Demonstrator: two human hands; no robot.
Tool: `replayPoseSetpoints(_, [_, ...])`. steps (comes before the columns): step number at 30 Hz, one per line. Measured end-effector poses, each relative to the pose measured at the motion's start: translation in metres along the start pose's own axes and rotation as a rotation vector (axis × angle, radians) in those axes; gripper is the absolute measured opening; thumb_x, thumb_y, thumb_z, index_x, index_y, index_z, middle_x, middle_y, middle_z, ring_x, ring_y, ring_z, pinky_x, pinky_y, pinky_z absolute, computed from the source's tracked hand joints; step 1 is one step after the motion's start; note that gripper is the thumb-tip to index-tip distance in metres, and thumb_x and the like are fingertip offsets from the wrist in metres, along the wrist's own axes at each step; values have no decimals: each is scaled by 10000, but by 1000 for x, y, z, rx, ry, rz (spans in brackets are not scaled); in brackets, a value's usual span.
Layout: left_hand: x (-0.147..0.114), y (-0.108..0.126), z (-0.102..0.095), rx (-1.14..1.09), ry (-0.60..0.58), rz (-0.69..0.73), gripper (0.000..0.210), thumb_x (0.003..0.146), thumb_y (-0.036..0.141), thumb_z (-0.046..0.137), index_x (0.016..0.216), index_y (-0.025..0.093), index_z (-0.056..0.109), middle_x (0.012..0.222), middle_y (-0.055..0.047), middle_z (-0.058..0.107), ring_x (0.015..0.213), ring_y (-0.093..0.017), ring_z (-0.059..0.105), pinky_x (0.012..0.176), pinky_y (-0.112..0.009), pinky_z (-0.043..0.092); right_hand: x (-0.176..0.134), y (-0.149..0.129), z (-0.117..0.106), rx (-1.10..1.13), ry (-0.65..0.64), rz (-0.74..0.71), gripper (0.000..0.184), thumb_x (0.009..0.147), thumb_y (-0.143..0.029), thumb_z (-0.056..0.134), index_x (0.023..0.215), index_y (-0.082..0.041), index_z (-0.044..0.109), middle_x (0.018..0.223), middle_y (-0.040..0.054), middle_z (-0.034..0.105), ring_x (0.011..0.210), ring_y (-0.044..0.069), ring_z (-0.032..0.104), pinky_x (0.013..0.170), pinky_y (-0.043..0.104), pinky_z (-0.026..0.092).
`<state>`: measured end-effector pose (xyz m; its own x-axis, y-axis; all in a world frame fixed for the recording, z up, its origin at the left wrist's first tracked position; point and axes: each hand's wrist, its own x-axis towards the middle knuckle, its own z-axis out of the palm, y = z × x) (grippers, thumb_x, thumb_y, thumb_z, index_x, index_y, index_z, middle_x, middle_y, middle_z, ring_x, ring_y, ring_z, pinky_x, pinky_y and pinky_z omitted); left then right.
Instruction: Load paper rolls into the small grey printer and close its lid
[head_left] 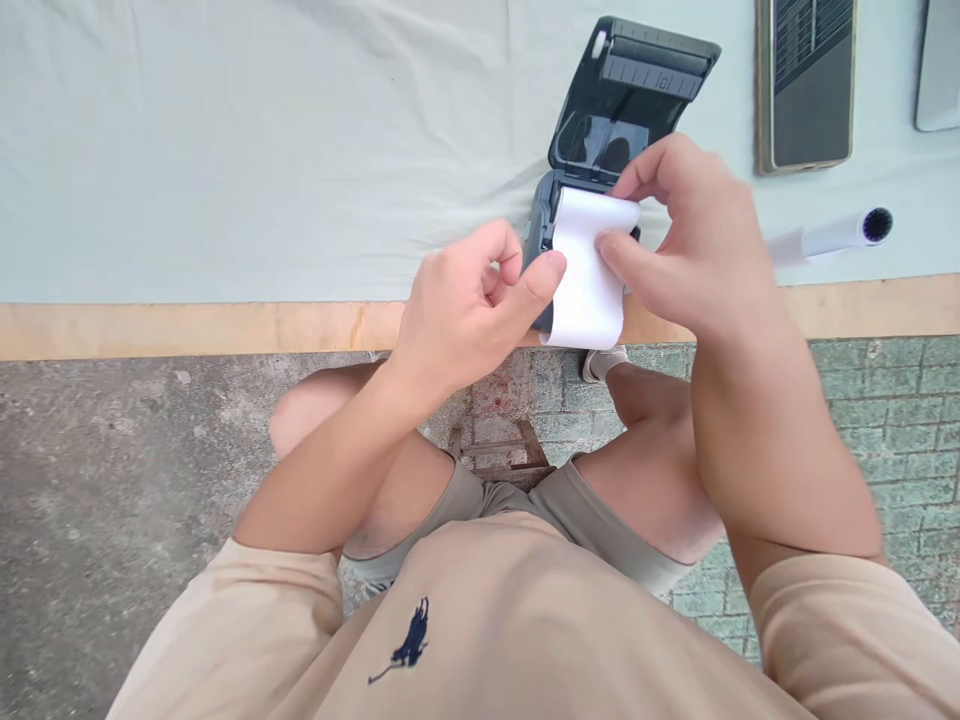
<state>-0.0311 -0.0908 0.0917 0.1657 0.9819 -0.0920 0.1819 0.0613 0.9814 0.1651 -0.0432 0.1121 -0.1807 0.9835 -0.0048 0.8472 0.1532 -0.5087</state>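
A small dark receipt printer (541, 215) stands at the table's front edge with its lid (581, 105) flipped up and back. White roll paper (589, 280) lies in its bay, and the loose end drapes toward me past the edge. My right hand (694, 235) is on the paper from the right. Its thumb presses the surface, and its index finger touches the upper right end. On the left side, my left hand (469, 300) has its thumb tip against the paper's left edge. Its other fingers are loosely curled, apart from the thumb, holding nothing.
To the right on the pale cloth (262, 150) lies a second white paper roll (832, 235) with a dark core. Behind it is a phone (814, 90), and a silver device (941, 70) is cut off at the frame's edge. A wooden edge (187, 330) runs along the table front.
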Motion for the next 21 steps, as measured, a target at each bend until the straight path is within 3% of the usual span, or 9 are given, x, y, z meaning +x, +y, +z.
replayPoseSetpoints(5, [11,-18,0,-60,54,127,542,866,685,499,593,220,440,488,26,410,484,-103,417,503,-309,268,-4,-2,0,-63,119,-131,115,748,-133,601,778,-241,630,1012,34,666,1003,261,573,940,494,437])
replayPoseSetpoints(7, [20,-33,-1,-67,114,182,550,865,689,493,580,224,426,488,24,425,494,-106,412,533,-328,272,-8,2,2,-10,216,-148,99,756,-135,607,791,-224,630,996,55,641,994,223,577,885,415,466])
replayPoseSetpoints(9, [30,-45,-1,-43,175,161,529,887,675,464,607,227,460,521,21,474,514,-119,440,554,-342,278,-13,8,5,109,288,-58,134,773,-150,611,890,-215,606,1002,61,623,964,183,577,764,328,475])
replayPoseSetpoints(12, [38,-50,3,65,234,169,595,851,765,397,629,227,520,649,-21,548,665,-174,490,635,-367,322,-20,17,12,266,202,178,238,868,-253,565,1102,-209,562,1048,54,629,841,138,585,695,300,473])
replayPoseSetpoints(14, [36,-42,10,112,188,169,642,862,784,298,676,228,559,819,-66,597,902,-242,525,817,-410,366,-24,19,15,292,78,235,267,931,-338,493,1159,-224,572,995,31,651,791,137,589,728,327,484])
replayPoseSetpoints(17, [26,-29,25,125,69,110,663,862,785,262,938,230,616,1189,-104,566,1253,-311,397,1116,-450,229,-28,17,17,286,-15,180,306,969,-441,411,1137,-264,595,1011,18,651,915,170,601,827,363,486])
replayPoseSetpoints(21, [16,-25,45,-110,105,110,702,818,809,333,1213,252,494,1394,-76,425,1429,-299,254,1220,-421,165,-33,10,22,337,-12,7,659,886,-750,285,1291,-255,439,1263,66,542,1210,240,501,1023,436,446])
